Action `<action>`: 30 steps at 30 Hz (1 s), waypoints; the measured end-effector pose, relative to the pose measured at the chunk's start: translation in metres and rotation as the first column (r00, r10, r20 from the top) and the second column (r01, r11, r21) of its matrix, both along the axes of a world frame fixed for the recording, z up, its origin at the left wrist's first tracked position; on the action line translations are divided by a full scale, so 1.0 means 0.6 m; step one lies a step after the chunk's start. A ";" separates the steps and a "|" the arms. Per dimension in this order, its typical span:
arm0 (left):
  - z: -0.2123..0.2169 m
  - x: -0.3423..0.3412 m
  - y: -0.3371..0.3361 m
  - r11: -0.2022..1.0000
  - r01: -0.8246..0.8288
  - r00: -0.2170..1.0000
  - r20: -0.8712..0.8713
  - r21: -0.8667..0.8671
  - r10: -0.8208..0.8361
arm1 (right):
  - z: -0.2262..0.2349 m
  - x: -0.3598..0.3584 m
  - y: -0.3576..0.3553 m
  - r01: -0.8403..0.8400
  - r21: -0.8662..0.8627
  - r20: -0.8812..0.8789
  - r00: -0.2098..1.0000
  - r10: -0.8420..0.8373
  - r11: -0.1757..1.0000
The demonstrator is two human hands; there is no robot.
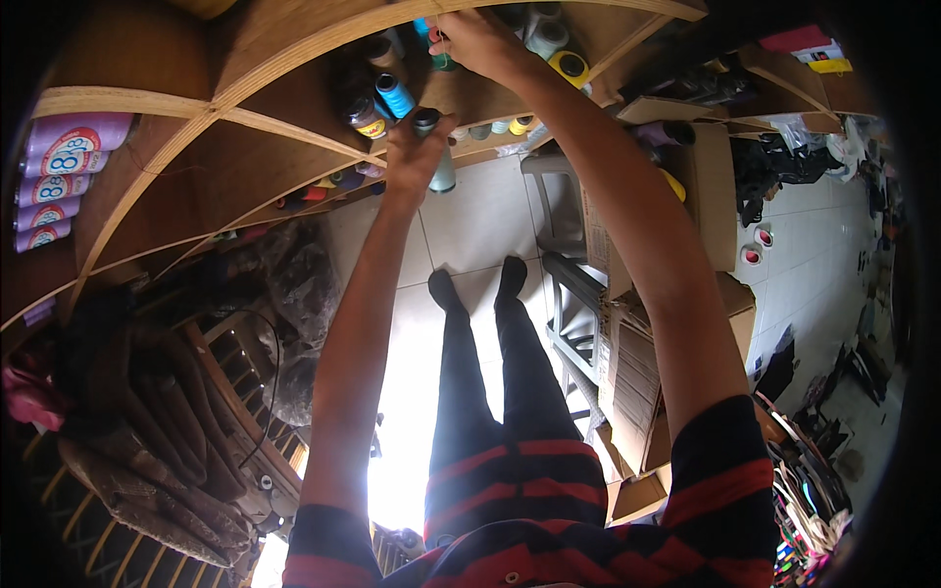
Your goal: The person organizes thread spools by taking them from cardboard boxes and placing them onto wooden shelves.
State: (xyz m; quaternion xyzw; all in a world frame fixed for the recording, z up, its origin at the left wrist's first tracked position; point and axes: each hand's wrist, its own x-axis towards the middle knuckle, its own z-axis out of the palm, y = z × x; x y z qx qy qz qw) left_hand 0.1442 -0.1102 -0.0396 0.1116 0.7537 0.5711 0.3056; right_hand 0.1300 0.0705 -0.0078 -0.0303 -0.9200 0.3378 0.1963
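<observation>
My left hand is closed around a pale grey-green thread spool with a dark top, held just in front of the shelf's lower edge. Farther up, my right hand reaches into a compartment, its fingers curled at a dark green thread spool with red beside it. A fine strand shows by those fingertips. A bright blue spool and a dark spool with a yellow label stand left of my hands. Right of my right wrist are a yellow spool and a pale one.
The wooden shelf spans the top, with purple spools at far left. Cardboard boxes and grey plastic stools stand right of my legs. Brown cloth is draped at lower left. White floor tiles lie below.
</observation>
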 end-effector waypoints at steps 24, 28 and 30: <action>-0.012 -0.195 0.085 0.880 0.040 0.309 -0.832 -0.474 -0.462 | 0.020 0.005 -0.021 0.061 -0.499 -0.140 0.979 -0.149 0.864; -0.040 -0.210 0.095 0.903 -0.042 0.069 -0.903 -0.427 -0.424 | -0.059 -0.016 0.011 0.310 0.616 -0.334 0.935 -0.116 0.724; -0.035 -0.209 0.098 0.902 -0.033 0.068 -0.901 -0.431 -0.428 | -0.074 -0.016 0.014 0.250 0.541 -0.219 0.964 -0.152 0.803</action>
